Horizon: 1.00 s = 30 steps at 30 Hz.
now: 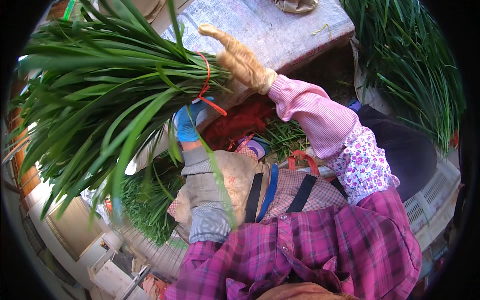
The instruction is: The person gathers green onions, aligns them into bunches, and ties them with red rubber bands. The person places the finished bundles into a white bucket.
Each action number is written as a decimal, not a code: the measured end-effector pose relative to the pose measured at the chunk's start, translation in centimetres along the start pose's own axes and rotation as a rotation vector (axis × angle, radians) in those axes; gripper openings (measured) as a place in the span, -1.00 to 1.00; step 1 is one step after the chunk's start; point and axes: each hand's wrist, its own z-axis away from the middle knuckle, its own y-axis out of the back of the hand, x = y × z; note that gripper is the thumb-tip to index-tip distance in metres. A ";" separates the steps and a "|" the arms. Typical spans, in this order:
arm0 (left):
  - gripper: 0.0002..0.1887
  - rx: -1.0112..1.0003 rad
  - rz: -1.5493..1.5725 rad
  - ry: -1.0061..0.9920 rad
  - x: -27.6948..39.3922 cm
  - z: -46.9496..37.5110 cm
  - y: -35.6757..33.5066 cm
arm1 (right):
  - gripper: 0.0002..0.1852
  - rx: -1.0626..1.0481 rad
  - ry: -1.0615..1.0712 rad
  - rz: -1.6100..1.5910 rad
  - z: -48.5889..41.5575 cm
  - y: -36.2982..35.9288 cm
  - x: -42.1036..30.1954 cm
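A thick bundle of long flat green leaves, apparently garlic chives (108,86), spreads over the upper left, bound near its stem ends by a red tie (206,80). Beneath the tie is my left hand (192,118) in a blue glove, supporting the bundle; the leaves hide part of its fingers. My right hand (240,58), in a tan glove, is beside the cut stem ends with its thumb or a finger extended over the covered work surface (262,33). Whether it touches the stems is unclear, and its palm side is partly hidden.
Loose long greens (408,71) are heaped at the upper right, above a white plastic crate (431,195). Another pile of greens (150,206) lies at lower left. Leaf scraps (287,138) lie below the work surface, near a red strap (303,159). A cloth item (296,4) rests at the top.
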 end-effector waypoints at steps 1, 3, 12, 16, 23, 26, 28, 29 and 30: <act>-0.42 0.062 0.227 0.049 2.1 -1.2 0.1 | -0.43 -0.017 -0.096 -0.090 -0.4 -0.8 0.4; -0.45 0.188 0.893 0.314 5.4 -1.8 -0.2 | -0.49 -0.065 -0.277 -0.273 -0.7 -3.1 1.4; -0.34 0.198 0.798 0.114 7.0 -2.3 -0.3 | -0.37 -0.227 -0.411 -0.232 -3.4 -3.3 1.7; -0.36 0.141 0.149 -0.123 4.9 -1.9 -1.1 | -0.40 -0.132 -0.173 -0.009 -2.1 -0.7 2.0; -0.40 0.322 0.801 0.258 8.4 -2.9 -1.0 | -0.46 -0.010 -0.502 -0.123 -2.1 -3.9 -0.8; -0.43 0.303 0.806 0.204 10.3 -4.4 -1.9 | -0.33 0.030 -0.548 -0.288 -2.4 -2.9 1.9; -0.47 0.210 0.487 0.182 7.4 -3.4 -2.7 | -0.34 0.022 -0.516 -0.247 -1.7 -2.0 3.4; -0.50 0.128 0.406 0.247 6.7 -3.1 -2.5 | -0.35 0.039 -0.485 -0.230 -1.7 -1.4 4.2; -0.53 0.052 0.315 0.307 6.0 -2.5 -1.8 | -0.35 0.043 -0.459 -0.226 -1.6 -1.2 4.5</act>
